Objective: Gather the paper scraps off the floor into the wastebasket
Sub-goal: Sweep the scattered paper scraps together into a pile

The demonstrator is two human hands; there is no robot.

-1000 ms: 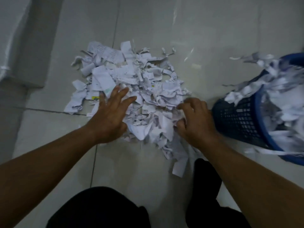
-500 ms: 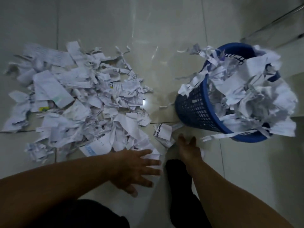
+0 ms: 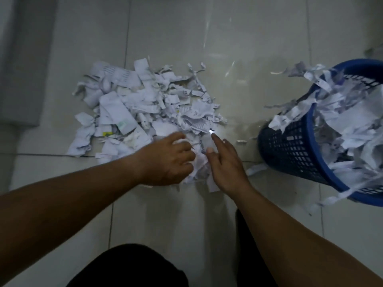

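Note:
A heap of white paper scraps (image 3: pixel 145 106) lies on the pale tiled floor, left of centre. A blue mesh wastebasket (image 3: pixel 290 150) stands at the right, heaped over its rim with scraps. My left hand (image 3: pixel 167 160) rests at the heap's near edge, its fingers curled around a clump of scraps (image 3: pixel 199 162). My right hand (image 3: pixel 226 162) presses against the same clump from the right, index finger stretched out, the other fingers bent. The clump sits squeezed between both hands.
A few stray strips (image 3: pixel 256 168) lie on the floor by the basket's base. A grey raised ledge (image 3: pixel 22 59) runs along the far left. My dark-clothed knees (image 3: pixel 128 266) fill the bottom of the view.
Both hands were back near my knees, open and off the paper. They have since reached forward to the heap's near edge and closed on a clump of scraps. The view swung left.

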